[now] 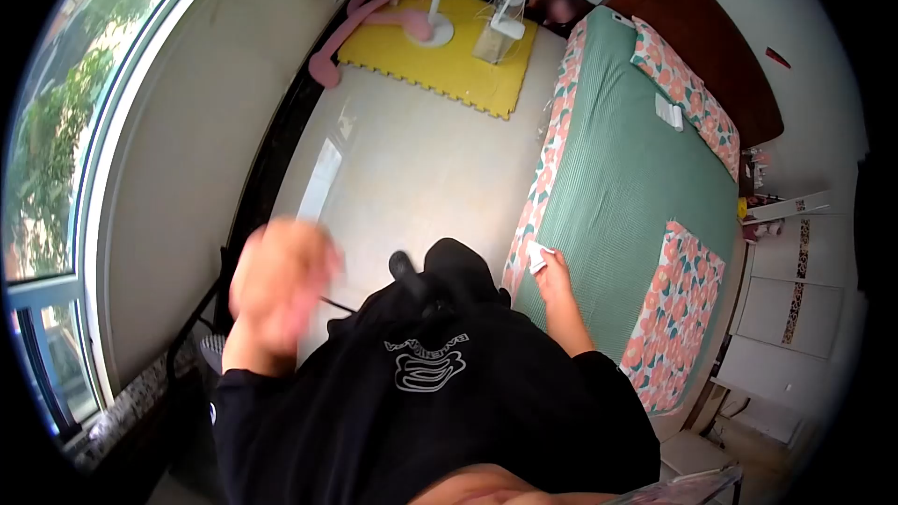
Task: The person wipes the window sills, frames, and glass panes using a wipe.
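My right hand (554,279) is closed on a small white thing (537,256), perhaps a folded tissue or cloth. It is held out over the near side of the bed, in front of the green bedspread (608,178). My left hand (285,276) is raised on the window side, smeared by motion. Its fingers cannot be made out, nor whether anything is in them. A thin dark cord or stick shows just to the right of that hand.
A flowered pillow (687,89) and a folded flowered cloth (675,313) lie on the bed. Ahead, a white stand fan (440,5) and a pink plush toy (325,68) are on and beside a yellow foam mat (486,84). A window (56,131) runs along the left.
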The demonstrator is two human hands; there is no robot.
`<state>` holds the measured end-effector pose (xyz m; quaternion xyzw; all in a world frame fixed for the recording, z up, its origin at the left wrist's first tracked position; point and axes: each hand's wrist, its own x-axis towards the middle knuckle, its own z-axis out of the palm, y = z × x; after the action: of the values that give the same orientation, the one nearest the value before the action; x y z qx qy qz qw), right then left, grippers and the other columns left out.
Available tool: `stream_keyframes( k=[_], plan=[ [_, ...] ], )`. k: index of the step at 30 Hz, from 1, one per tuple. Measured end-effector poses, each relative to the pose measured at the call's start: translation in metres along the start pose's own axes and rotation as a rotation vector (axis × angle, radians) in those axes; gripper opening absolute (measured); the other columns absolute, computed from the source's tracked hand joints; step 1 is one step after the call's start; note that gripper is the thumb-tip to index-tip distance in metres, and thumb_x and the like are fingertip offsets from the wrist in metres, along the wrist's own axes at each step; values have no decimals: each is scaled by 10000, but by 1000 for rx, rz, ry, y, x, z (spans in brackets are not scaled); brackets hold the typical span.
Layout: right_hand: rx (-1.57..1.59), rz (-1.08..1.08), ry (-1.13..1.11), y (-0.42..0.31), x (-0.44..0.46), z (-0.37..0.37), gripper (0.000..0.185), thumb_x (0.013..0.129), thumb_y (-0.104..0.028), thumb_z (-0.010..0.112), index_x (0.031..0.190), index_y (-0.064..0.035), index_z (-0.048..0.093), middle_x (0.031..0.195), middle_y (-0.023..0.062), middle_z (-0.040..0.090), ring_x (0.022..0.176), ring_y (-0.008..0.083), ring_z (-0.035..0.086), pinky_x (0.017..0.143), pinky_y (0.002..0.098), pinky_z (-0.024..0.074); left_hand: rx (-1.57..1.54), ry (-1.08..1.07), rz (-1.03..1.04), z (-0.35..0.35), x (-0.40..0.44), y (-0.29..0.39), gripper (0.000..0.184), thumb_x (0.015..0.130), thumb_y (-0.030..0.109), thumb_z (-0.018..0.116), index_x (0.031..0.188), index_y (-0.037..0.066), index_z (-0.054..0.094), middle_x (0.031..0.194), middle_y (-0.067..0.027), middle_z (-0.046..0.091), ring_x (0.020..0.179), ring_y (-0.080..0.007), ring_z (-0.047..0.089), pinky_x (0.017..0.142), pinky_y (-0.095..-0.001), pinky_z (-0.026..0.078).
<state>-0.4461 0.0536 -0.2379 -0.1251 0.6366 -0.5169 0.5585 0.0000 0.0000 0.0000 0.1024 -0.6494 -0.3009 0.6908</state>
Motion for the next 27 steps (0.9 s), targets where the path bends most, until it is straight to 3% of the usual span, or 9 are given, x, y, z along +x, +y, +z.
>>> stream_keyframes(
  k=[2,3,5,9,16,19,21,24,27],
  plan=[
    [76,20,61,13,8,7,314,869,-75,565,1140,-17,419,1095,130,554,993,245,572,780,368,501,-572,-45,245,38,45,39,158,871,52,534,721,51,585,886,-68,566,844,-242,623,655,-289,519],
    [33,4,101,-34,15,17,314,869,-75,565,1140,-17,419,1095,130,554,993,245,572,780,368,501,-706,-53,377,31,84,9,101,889,56,535,800,55,582,989,-52,560,903,-236,624,706,-311,536],
    [-27,66,127,-28,33,36,283,867,-60,557,1115,-21,428,1089,129,557,980,242,574,765,368,499,-811,-11,294,29,101,3,138,818,-10,635,903,79,695,1064,-16,559,888,-171,618,720,-266,560],
    [71,68,-41,-54,133,126,189,874,-67,525,1055,-60,473,1041,113,577,915,248,580,725,380,506,-558,-241,290,-17,133,-29,129,876,66,586,1003,57,606,1081,-47,551,939,-211,601,741,-288,556],
    [-369,56,-451,-114,284,338,144,887,-70,510,1029,-79,486,1003,64,577,887,172,579,739,290,499,-107,6,240,-61,167,-22,181,857,82,612,1030,71,562,1067,-45,529,941,-232,595,787,-313,536],
    [-332,-10,-659,-134,278,491,164,902,-105,486,1062,-72,480,1035,64,565,951,190,561,822,346,475,68,-66,239,-100,152,-11,124,861,85,607,982,72,582,1035,-37,545,922,-216,599,780,-337,531],
    [-354,-42,-806,-122,267,578,215,896,-82,473,1110,-60,475,1094,74,543,1010,202,538,868,351,455,334,138,170,-123,145,19,112,866,118,617,976,98,607,1032,1,557,925,-186,582,770,-314,506],
    [-462,-202,-1034,-84,242,701,224,886,-49,526,1105,-28,480,1036,57,533,944,174,534,846,324,450,711,691,327,-145,145,37,197,823,214,687,1012,245,640,1055,93,552,968,-96,489,803,-253,392],
    [-526,-734,-1078,-56,186,822,211,881,-64,564,1071,-3,495,993,54,570,917,124,534,829,250,430,1033,598,359,-196,137,65,227,772,315,726,959,421,654,1021,204,536,993,-26,423,834,-223,305]
  ],
)
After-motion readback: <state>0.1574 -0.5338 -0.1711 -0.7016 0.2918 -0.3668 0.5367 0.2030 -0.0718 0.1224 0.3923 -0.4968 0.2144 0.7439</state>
